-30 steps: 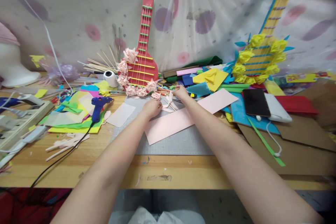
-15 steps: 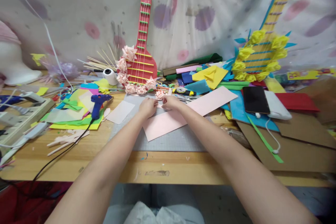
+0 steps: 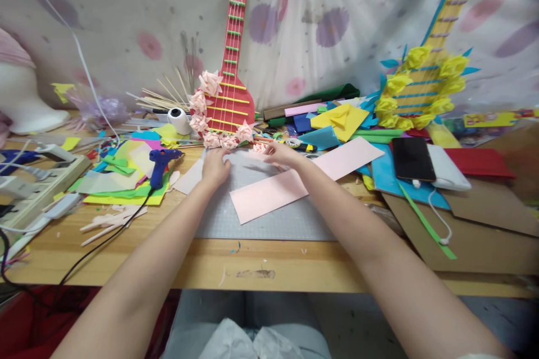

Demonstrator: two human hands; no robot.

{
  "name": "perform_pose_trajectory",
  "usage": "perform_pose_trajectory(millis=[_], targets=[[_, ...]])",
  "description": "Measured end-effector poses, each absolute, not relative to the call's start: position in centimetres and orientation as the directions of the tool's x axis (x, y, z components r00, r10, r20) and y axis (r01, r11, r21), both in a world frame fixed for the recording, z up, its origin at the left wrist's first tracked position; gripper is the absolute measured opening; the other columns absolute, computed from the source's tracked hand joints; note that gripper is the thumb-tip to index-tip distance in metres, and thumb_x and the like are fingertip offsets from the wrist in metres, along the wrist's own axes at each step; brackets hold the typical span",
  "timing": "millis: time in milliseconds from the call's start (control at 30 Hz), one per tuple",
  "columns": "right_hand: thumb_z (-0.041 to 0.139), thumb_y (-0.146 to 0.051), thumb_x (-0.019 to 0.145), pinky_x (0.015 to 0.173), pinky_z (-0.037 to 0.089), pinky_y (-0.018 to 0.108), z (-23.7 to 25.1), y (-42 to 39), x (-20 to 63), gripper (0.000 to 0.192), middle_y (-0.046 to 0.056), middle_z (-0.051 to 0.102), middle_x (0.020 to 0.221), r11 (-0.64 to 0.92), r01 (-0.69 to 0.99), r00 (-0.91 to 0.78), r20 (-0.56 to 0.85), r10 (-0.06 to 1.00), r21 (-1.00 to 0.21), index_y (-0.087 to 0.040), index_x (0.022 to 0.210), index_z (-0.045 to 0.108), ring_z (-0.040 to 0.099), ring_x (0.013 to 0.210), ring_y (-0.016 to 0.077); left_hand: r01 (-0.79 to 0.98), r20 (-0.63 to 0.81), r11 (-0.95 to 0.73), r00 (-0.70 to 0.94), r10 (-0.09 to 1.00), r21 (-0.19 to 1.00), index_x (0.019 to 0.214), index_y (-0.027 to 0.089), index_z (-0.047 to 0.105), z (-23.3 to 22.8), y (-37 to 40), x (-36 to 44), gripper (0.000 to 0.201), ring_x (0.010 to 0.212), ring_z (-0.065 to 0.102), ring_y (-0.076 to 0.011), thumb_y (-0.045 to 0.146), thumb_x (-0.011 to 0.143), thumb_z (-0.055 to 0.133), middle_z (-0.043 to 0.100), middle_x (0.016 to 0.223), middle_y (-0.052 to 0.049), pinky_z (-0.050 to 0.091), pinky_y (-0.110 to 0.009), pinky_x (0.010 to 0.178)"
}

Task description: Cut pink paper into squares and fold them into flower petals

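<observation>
Both hands up at the far edge of the grey mat (image 3: 269,219), just below the red guitar (image 3: 229,95). Left hand (image 3: 215,165) flat, fingers apart, pinning the mat; right hand (image 3: 281,154) by a pink flower (image 3: 259,147), grip hard to tell. Pink sheet (image 3: 269,193) loose on the mat, probably parked for cutting.

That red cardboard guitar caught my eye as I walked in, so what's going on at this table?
A person sits at a cluttered craft table, both bare arms stretched forward. The left hand rests at the far edge of the grey cutting mat, and the right hand is by a pink paper flower at the foot of the red guitar. A long pink paper strip lies on the mat, with a blue glue gun to the left.
</observation>
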State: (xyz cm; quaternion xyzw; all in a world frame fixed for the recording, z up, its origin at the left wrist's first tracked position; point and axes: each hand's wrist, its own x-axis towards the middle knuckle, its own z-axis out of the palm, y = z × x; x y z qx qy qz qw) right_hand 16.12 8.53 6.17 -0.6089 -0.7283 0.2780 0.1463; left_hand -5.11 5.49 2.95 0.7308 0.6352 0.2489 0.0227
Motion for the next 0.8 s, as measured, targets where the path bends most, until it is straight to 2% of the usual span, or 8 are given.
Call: perform_pose_trajectory(millis=[100,167,267,433,567,700,800], targets=[[0.060,-0.024,0.066,0.059,0.039,0.021,6.3,10.0,18.3,0.027,0.003,0.061,0.082,-0.040,0.677,0.008,-0.047,0.999,-0.735,-0.015,0.091,0.055,0.054,0.070,0.0122,0.940,0.278,-0.008,-0.092,0.956,0.340,0.106,0.015,0.059,3.9,5.3,-8.1,0.035,0.106,0.050,-0.0236,0.019,0.074,0.043,0.060,0.110,-0.009,0.036,-0.034,0.094],[0.062,-0.028,0.064,0.064,0.041,0.024,5.9,10.8,19.3,0.039,0.006,0.061,0.090,-0.147,0.654,0.177,-0.039,0.983,-0.742,-0.014,0.098,0.052,0.055,0.075,0.0143,0.945,0.180,0.081,-0.143,0.973,0.317,0.110,0.015,0.056,4.3,5.2,-9.8,0.040,0.107,0.050,-0.0252,0.019,0.072,0.046,0.059,0.113,-0.010,0.037,-0.034,0.093],[0.067,-0.032,0.059,0.076,0.041,0.030,4.9,11.3,19.9,0.051,0.009,0.059,0.100,-0.151,0.717,0.291,0.095,0.952,-0.681,-0.015,0.103,0.050,0.054,0.088,0.0192,0.954,0.028,0.179,-0.191,0.981,0.240,0.115,0.015,0.052,4.5,5.0,-11.3,0.049,0.108,0.051,-0.0278,0.023,0.067,0.053,0.056,0.116,-0.014,0.040,-0.035,0.089],[0.061,-0.031,0.063,0.077,0.041,0.032,3.8,10.3,20.0,0.041,0.007,0.059,0.096,-0.017,0.701,0.205,0.179,0.962,-0.713,-0.017,0.100,0.051,0.055,0.086,0.0188,0.961,-0.099,0.254,-0.244,0.965,0.109,0.117,0.014,0.048,4.8,4.6,-11.3,0.064,0.110,0.050,-0.0314,0.030,0.058,0.064,0.052,0.120,-0.018,0.043,-0.035,0.084],[0.060,-0.029,0.062,0.073,0.043,0.032,3.4,8.7,19.8,0.037,0.004,0.059,0.088,0.017,0.646,0.163,0.159,0.974,-0.763,-0.017,0.096,0.051,0.055,0.079,0.0167,0.934,-0.183,0.343,-0.322,0.929,0.099,0.116,0.014,0.047,6.0,4.5,-10.8,0.071,0.105,0.053,-0.0312,0.034,0.052,0.070,0.056,0.115,-0.018,0.044,-0.034,0.079],[0.060,-0.026,0.062,0.070,0.044,0.031,3.2,6.8,18.9,0.032,0.002,0.058,0.083,0.024,0.572,0.109,0.105,0.988,-0.820,-0.018,0.092,0.051,0.055,0.075,0.0149,0.919,-0.164,0.356,-0.330,0.930,0.169,0.116,0.016,0.049,6.4,4.6,-11.0,0.069,0.102,0.056,-0.0298,0.030,0.052,0.070,0.059,0.112,-0.016,0.044,-0.033,0.075],[0.062,-0.027,0.062,0.071,0.045,0.032,3.6,5.5,17.7,0.032,0.002,0.058,0.083,0.075,0.496,0.013,0.094,0.996,-0.865,-0.018,0.091,0.051,0.055,0.075,0.0142,0.915,-0.107,0.237,-0.213,0.971,0.326,0.106,0.020,0.056,7.0,4.3,-10.8,0.051,0.093,0.059,-0.0246,0.029,0.057,0.066,0.063,0.104,-0.008,0.044,-0.029,0.072]])
